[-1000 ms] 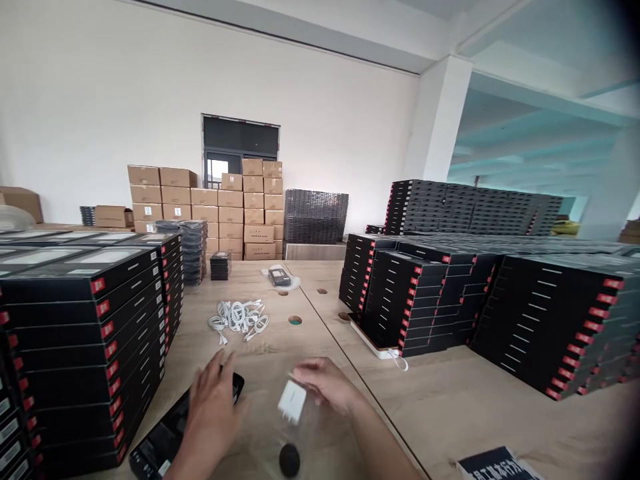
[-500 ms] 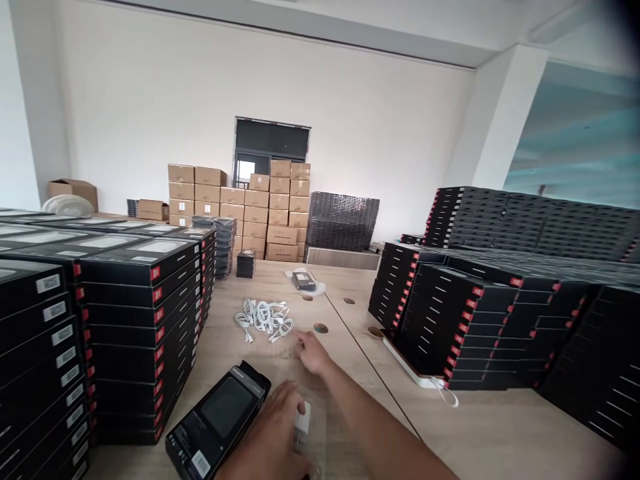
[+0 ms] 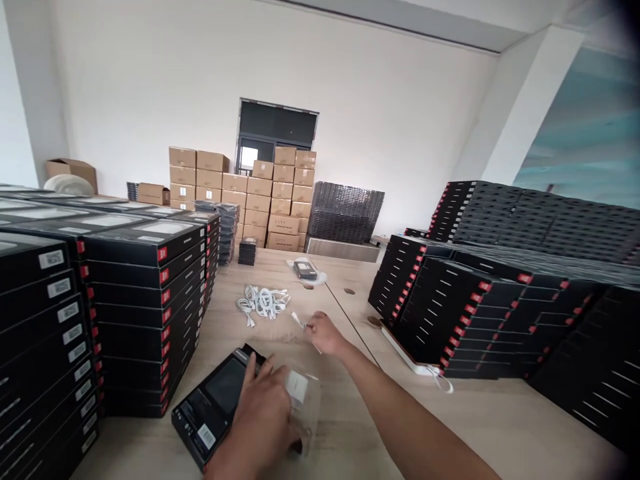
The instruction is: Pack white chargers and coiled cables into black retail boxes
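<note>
My right hand pinches a white cable whose plug end sticks out to the left of the fingertips. Just beyond lies a loose pile of white cables. My left hand reaches over the lower right side of a black box with a dark panel and a white label. Its fingers lie across the box edge, and the thumb side grips a clear plastic tray. A white block, like a charger, sits in that tray. The hand hides part of both box and tray.
Tall stacks of black boxes with red tabs stand at the left and right. A white strip with a cord lies by the right stack. Farther back are a small packaged item and brown cartons. The wooden table has round holes.
My right hand has drawn back slightly from the pile with a white cable in its fingers. My left hand has shifted up, its fingers now further over the black box. The view has tilted.
</note>
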The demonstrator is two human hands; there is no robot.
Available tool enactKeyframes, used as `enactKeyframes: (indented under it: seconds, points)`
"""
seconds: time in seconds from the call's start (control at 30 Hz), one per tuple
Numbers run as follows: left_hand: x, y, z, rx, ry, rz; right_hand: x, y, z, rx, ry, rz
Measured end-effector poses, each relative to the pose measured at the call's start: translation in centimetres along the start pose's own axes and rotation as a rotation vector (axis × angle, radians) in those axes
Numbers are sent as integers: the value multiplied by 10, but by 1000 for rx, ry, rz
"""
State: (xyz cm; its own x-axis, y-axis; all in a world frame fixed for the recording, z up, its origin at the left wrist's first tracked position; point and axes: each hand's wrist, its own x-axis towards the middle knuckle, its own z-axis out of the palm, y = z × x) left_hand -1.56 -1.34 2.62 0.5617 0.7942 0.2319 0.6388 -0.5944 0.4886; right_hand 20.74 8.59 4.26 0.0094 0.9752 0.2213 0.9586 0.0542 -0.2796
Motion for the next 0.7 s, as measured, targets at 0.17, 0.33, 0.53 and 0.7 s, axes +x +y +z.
enactKeyframes:
  seconds: [0.17,0.33,0.53,0.7]
  points:
    - [-8,17,-13,131,-67,-117,-74,21,6,656,322,304]
    - [-7,36,-16,234,-135,-241,-102,10,22,1066,503,474]
    - [-4,40,-3,284,-154,-225,-97,-2,21,1202,520,514]
    - [-5,40,2,270,-168,-224,-98,0,23,1203,518,504]
